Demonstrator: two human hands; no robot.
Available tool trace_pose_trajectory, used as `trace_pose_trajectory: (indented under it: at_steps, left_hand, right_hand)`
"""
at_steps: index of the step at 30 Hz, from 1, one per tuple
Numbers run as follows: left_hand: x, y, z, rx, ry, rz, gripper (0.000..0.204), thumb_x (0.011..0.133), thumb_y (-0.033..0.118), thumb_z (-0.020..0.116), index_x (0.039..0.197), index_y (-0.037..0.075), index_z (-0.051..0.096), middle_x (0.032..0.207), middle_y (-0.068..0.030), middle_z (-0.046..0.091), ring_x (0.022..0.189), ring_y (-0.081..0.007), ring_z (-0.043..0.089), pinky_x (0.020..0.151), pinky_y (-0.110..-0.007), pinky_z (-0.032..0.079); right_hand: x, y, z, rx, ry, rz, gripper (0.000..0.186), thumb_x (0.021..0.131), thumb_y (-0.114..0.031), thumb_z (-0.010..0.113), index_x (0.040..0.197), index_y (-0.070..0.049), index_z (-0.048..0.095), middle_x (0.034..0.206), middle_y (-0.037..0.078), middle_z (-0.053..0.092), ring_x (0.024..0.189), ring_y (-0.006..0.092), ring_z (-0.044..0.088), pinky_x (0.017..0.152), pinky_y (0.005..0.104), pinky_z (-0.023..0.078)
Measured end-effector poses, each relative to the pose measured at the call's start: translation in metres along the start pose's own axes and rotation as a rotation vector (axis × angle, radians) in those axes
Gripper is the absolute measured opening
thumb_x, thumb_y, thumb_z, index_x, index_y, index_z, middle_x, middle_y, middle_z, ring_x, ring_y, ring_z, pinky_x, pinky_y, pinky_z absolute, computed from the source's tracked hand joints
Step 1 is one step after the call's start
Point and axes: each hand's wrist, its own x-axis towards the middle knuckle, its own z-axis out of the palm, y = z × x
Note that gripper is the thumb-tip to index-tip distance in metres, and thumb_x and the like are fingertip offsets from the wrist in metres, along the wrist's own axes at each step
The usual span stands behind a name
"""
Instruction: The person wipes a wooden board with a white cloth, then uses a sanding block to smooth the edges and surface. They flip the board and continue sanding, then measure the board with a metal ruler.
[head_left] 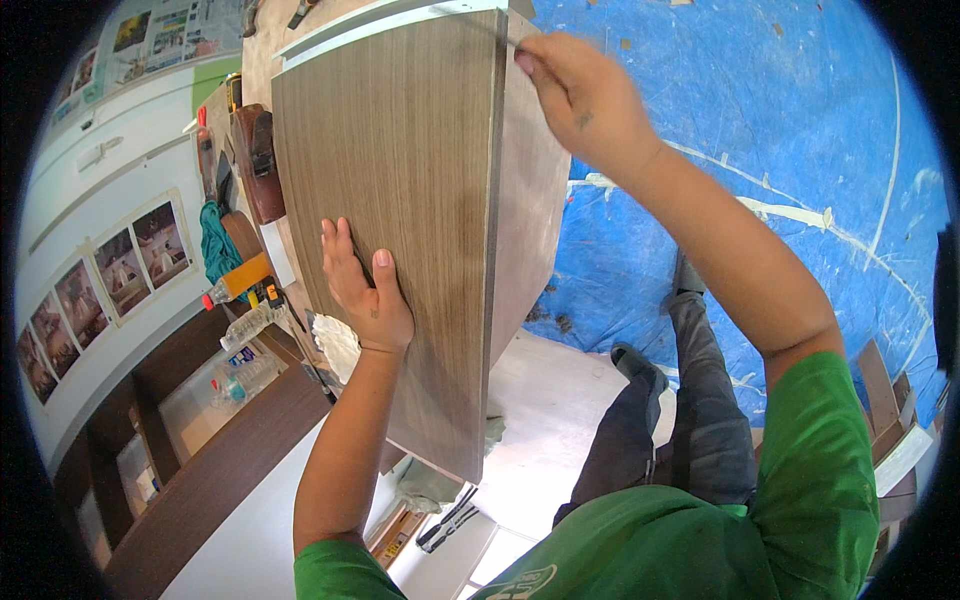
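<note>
A brown wood-grain panel [400,150] lies in front of me on a pale work surface. My left hand [365,295] rests flat on the panel with its fingers stretched and its thumb apart. At the panel's far right corner, my right hand [590,100] is closed in a pinch. A thin dark tool [510,42] sticks out from its fingers toward the panel's far edge, blurred so that its kind does not show. Along that far edge runs a pale strip [390,22].
Left of the panel lie a reddish-brown pouch [258,165], a teal cloth [217,250], an orange-labelled bottle [240,278] and a clear bottle [248,325]. A brown open shelf frame [220,470] stands at lower left. Blue sheeting [740,110] covers the floor at right.
</note>
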Motion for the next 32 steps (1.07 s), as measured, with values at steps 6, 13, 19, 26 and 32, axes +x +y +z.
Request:
trace_pose_trajectory:
  at_steps: [6,13,19,26,32]
  left_hand:
    - [-0.004,-0.001,-0.003,0.009,0.013,0.001,0.062,0.107,0.034,0.048,0.157,0.0,0.038,0.167,-0.0233,0.031,0.154,-0.039,0.028,0.126,-0.05,0.02]
    - [-0.003,-0.004,0.0,-0.022,0.027,0.024,0.065,0.106,0.038,0.05,0.156,-0.002,0.039,0.165,-0.0256,0.032,0.153,-0.0427,0.03,0.124,-0.054,0.022]
    - [-0.001,-0.003,0.0,-0.006,0.024,0.025,0.066,0.106,0.04,0.051,0.156,-0.001,0.04,0.165,-0.0256,0.033,0.152,-0.0428,0.031,0.124,-0.054,0.022]
    - [-0.005,-0.003,-0.005,0.012,0.0,-0.023,0.067,0.106,0.042,0.05,0.159,0.002,0.037,0.167,-0.0222,0.03,0.154,-0.0415,0.027,0.124,-0.055,0.019]
    - [-0.003,-0.003,-0.001,-0.021,0.007,-0.003,0.069,0.106,0.044,0.05,0.16,0.004,0.035,0.168,-0.0206,0.029,0.155,-0.0411,0.026,0.124,-0.057,0.017]
  right_hand:
    - [-0.028,-0.019,-0.022,-0.06,-0.286,-0.157,0.018,0.092,-0.008,0.065,0.109,-0.005,0.067,0.096,0.017,0.067,0.09,0.0401,0.067,0.076,0.0477,0.055]
    - [0.034,-0.024,-0.032,-0.271,-0.274,0.104,0.035,0.093,-0.003,0.061,0.128,-0.009,0.06,0.114,0.017,0.058,0.098,0.0376,0.063,0.082,0.0453,0.052]
    - [0.053,-0.018,-0.063,-0.347,-0.656,0.091,0.044,0.095,-0.01,0.06,0.139,-0.011,0.053,0.136,0.02,0.05,0.113,0.0358,0.061,0.094,0.0447,0.051]
    - [-0.042,-0.045,-0.043,-0.167,-0.42,-0.151,0.021,0.094,-0.02,0.064,0.11,-0.008,0.067,0.089,0.017,0.067,0.083,0.0407,0.066,0.069,0.0516,0.053]
    - [0.019,-0.03,-0.043,-0.122,-0.306,0.354,0.024,0.101,-0.028,0.065,0.119,-0.012,0.069,0.105,0.017,0.072,0.099,0.037,0.069,0.077,0.0459,0.054]
